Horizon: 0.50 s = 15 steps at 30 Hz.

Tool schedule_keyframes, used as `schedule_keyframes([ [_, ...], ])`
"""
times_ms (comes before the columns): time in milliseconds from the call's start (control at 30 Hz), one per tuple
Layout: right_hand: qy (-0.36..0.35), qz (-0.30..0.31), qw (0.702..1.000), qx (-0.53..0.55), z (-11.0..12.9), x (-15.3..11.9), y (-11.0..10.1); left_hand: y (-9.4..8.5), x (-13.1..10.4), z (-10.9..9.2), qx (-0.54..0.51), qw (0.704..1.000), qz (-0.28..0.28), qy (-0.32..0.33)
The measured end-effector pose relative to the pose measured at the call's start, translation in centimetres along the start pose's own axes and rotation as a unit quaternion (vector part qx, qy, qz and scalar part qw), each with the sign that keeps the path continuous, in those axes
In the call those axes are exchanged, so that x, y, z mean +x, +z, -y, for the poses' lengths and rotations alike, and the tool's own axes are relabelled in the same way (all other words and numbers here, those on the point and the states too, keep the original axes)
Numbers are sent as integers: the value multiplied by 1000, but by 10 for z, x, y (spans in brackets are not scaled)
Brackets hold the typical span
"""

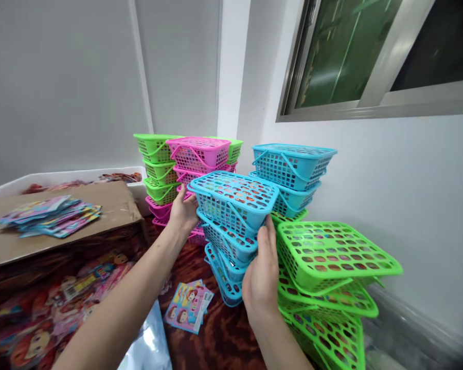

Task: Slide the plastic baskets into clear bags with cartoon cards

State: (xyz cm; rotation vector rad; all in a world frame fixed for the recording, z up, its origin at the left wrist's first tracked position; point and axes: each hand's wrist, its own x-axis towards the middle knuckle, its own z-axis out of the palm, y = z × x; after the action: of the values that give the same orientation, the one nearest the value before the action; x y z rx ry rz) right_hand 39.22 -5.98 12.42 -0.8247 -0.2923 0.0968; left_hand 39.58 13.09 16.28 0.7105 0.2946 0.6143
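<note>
A light-blue plastic basket (231, 205) with a perforated lid and a thin handle is at the top of a stack of blue baskets (226, 246). My left hand (183, 213) presses against its left side, thumb up, fingers partly hidden behind it. On the right, my right hand (260, 275) supports the same basket near its lower corner, with the fingers along its side. Small coloured contents show through the lid holes. Printed cartoon cards (189, 306) lie on the dark red patterned surface beside the stack's base.
Green lidded baskets (332, 252) are stacked unevenly at the right. Behind stand more blue baskets (293, 164), pink baskets (198, 154) and green baskets (158, 169). At left, a cardboard box (116, 205) carries a pile of cards (54, 216), with packaged dolls below. Walls close in behind.
</note>
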Motion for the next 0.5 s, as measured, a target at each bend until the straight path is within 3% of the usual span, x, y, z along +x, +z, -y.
schedule_keyframes([
  [133,-1,50,989,-139,10,-33,-33,10,-1,19,8,996,-77,53],
  [200,-36,78,968,-237,32,-53,-58,7,-11,24,25,990,-120,76],
  [267,-123,64,928,-345,66,-61,-88,-3,-30,27,43,982,-159,95],
  [333,-214,-87,883,-408,105,-46,-122,-18,-58,32,67,973,-178,134],
  [400,-288,-218,857,-369,142,-9,-155,-32,-92,46,121,958,-168,201],
  [433,-292,-238,862,-338,158,13,-168,-35,-110,56,165,945,-149,239],
  [467,-240,-233,880,-338,170,34,-177,-35,-128,69,214,938,-124,241],
  [500,-184,-216,891,-355,178,52,-182,-30,-146,84,258,941,-83,204],
])
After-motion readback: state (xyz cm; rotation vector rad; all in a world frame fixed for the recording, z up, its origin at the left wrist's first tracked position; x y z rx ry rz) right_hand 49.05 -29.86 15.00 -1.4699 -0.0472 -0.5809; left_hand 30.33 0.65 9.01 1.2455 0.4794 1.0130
